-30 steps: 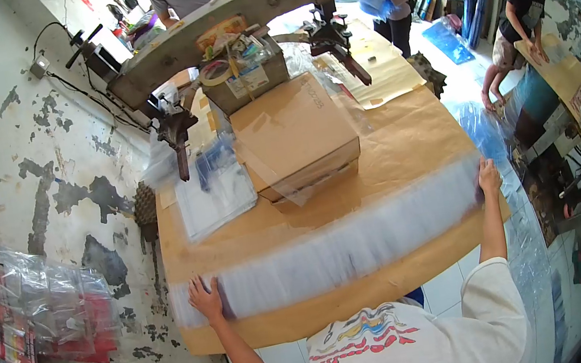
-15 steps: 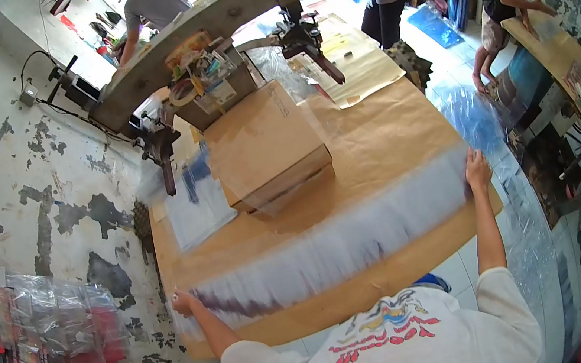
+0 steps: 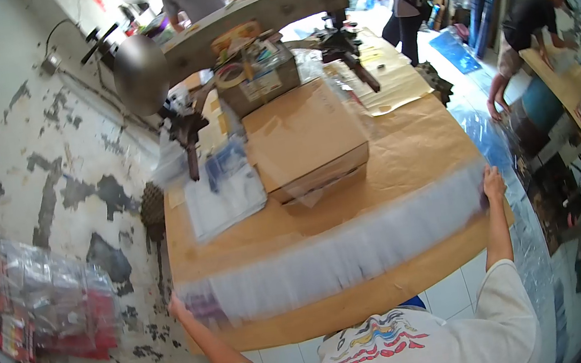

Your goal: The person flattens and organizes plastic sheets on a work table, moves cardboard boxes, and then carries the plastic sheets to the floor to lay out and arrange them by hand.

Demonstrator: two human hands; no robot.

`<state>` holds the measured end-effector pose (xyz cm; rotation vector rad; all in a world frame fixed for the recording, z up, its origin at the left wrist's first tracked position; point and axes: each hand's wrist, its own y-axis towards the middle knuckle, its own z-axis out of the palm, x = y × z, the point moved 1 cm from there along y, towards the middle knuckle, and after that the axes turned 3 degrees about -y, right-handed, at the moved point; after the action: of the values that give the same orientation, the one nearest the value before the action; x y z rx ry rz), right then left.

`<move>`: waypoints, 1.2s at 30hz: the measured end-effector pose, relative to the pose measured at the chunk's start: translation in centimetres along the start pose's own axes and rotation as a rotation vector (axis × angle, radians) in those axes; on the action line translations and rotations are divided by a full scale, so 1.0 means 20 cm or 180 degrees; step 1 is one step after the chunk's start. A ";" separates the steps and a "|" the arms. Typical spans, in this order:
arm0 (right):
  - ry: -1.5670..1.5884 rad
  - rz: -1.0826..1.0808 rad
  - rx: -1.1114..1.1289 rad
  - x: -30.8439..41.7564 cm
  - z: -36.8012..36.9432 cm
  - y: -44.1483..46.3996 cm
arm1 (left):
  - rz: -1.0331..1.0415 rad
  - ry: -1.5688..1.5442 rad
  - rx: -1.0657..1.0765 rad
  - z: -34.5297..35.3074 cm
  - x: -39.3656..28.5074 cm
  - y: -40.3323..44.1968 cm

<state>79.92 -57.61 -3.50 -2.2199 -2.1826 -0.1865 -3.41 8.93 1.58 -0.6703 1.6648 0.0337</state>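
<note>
A long, whitish row of see-through plastic sheets (image 3: 346,252), overlapping like a fan and blurred in places, lies across the brown paper near the table's front edge. At its left end my left hand (image 3: 176,305) is closed on the edge of the row. My right hand (image 3: 493,183) grips the opposite end, fingers curled, by the table's right corner. Both arms are stretched wide. Behind the row stands a closed cardboard box (image 3: 309,130). To the left of the box lies a stack of clear plastic bags (image 3: 226,202).
Brown paper (image 3: 411,137) covers the table. A metal machine arm (image 3: 258,13) with clamps spans the back, near a box of tapes and tools (image 3: 256,74). Packaged plastic (image 3: 59,291) hangs on the left wall. Other people stand behind and at the right, one bending (image 3: 529,18).
The camera view has shifted, so the table and box sit further right and the row lower. Both hands stay at the row's ends. The person at the right bends lower.
</note>
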 end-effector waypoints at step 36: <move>-0.0035 -0.0209 0.0140 -0.16 0.17 0.24 | 0.1568 0.1095 -0.1269 -0.38 0.38 -0.12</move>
<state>84.94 -60.52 -6.81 -2.1335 -2.2441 -0.1266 -9.46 0.92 -2.90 -0.5627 2.1515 0.6482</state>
